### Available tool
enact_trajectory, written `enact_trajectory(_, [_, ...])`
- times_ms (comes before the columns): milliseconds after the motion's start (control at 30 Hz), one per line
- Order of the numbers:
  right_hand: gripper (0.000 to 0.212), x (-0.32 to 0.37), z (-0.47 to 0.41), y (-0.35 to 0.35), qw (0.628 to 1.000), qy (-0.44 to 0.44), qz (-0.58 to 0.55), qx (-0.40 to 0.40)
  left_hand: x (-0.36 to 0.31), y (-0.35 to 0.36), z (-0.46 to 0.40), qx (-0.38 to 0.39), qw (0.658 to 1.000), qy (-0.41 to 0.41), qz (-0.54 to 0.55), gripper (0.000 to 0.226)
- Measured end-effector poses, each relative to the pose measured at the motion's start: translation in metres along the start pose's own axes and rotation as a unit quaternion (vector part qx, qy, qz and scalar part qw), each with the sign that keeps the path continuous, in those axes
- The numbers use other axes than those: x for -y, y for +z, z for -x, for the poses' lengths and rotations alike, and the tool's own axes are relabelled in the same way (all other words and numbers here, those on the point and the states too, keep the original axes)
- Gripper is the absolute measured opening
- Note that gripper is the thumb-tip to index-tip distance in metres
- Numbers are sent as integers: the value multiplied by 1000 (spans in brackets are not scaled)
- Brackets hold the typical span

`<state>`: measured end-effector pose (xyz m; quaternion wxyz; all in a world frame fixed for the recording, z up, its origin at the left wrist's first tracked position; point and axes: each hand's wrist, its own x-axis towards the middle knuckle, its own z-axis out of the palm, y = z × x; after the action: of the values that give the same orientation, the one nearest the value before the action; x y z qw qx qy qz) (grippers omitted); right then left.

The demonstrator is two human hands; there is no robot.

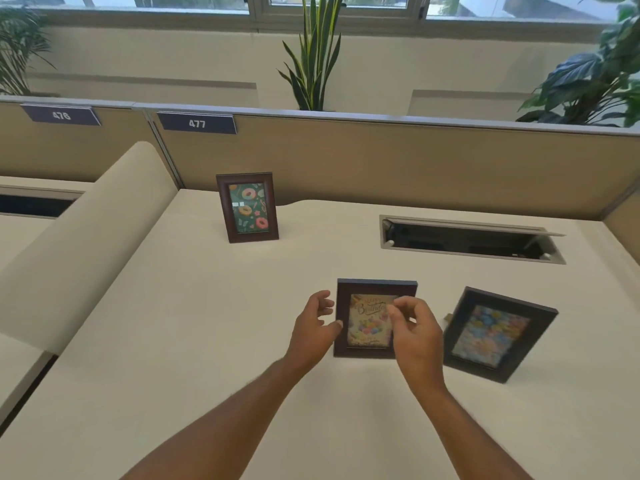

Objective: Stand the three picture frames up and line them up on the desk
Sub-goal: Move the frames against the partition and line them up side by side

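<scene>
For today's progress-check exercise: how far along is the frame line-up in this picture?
Done: the donut frame stands upright at the back. In hand: the birthday frame stands between the left hand and right hand, thumb touching its edge. Left: the black frame sits skewed, and no row exists yet.

The right hand [414, 336] is covering the right edge of the birthday frame [367, 320], so contact there cannot be told. Just right of its fingers [398, 311], the balloon frame [495, 332] is blurring, its picture unreadable. Both forearms are running off the bottom edge.
</scene>
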<state>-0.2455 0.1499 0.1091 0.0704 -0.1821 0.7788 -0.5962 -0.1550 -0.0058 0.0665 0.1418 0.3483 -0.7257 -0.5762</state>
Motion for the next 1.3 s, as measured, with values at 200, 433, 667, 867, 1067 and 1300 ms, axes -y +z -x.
enact_trajectory(200, [40, -35, -22, -17, 992, 94, 85, -5, -8, 24, 0, 25, 999, -35, 4, 42])
enact_trajectory(433, [29, -46, -37, -11, 990, 112, 41, 75, -12, 35, -18, 20, 996, -72, 43, 40])
enact_trajectory(667, [29, -39, -70, 16, 991, 93, 47, 90, -18, 17, -49, -5, 995, -75, 63, 40])
enact_trajectory(867, [25, -18, -118, 60, 992, 60, 45, 101, -33, -17, -102, -32, 996, -57, 55, 39])
enact_trajectory(1067, [24, 4, -177, 111, 994, 38, 51, 94, -51, -52, -168, -49, 997, -31, 49, 44])
enact_trajectory(1300, [23, 16, -237, 164, 994, 39, 51, 89, -57, -79, -241, -64, 996, -24, 58, 46])
